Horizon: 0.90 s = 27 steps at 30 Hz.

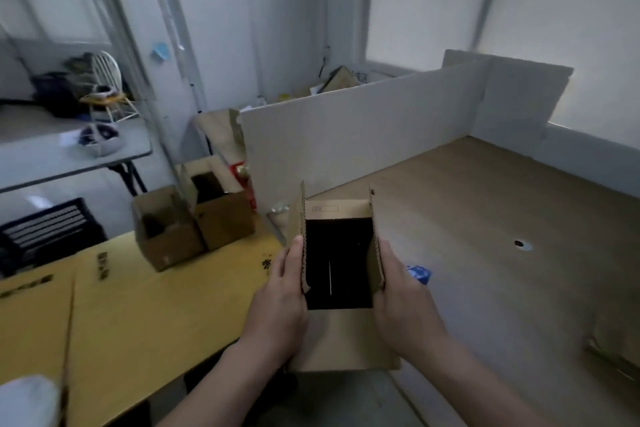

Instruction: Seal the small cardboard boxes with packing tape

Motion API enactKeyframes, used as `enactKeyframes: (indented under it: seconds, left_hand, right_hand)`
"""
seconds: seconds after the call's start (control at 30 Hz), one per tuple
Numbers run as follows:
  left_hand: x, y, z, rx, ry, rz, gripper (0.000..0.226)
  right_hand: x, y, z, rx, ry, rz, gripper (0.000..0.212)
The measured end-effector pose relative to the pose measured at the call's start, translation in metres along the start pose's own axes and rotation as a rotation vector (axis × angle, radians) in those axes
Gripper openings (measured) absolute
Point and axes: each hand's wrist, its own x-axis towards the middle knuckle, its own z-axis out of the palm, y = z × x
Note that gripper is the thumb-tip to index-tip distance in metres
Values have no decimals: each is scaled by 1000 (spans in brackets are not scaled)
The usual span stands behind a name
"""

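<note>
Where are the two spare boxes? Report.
Head view, centre-left: the two spare boxes stand side by side on the yellow cardboard, beyond the left hand holding another box.

the left hand (277,305) and the right hand (405,308) are both bare. the left forearm (214,388) and the right forearm (485,388) are bare as well, uncovered all the way down to the bottom edge of the view. everything is slightly blurred, so the nails cannot be made out.
</note>
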Motion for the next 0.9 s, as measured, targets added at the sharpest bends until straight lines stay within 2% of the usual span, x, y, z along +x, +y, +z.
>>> enactKeyframes:
  seconds: [0.37, 0.67, 0.9]
  left_hand:
    - [-54, -167, -97, 88, 111, -362, 76]
    - [-64, -309, -178, 86, 129, -539, 82]
    - [-37, -383, -207, 61, 161, -596, 83]
  right_hand:
    - [24, -152, 139, 33, -304, -250, 81]
    - [57, -269, 268, 34, -469, -330, 81]
    - [100, -325, 329, -63, -500, -345, 82]
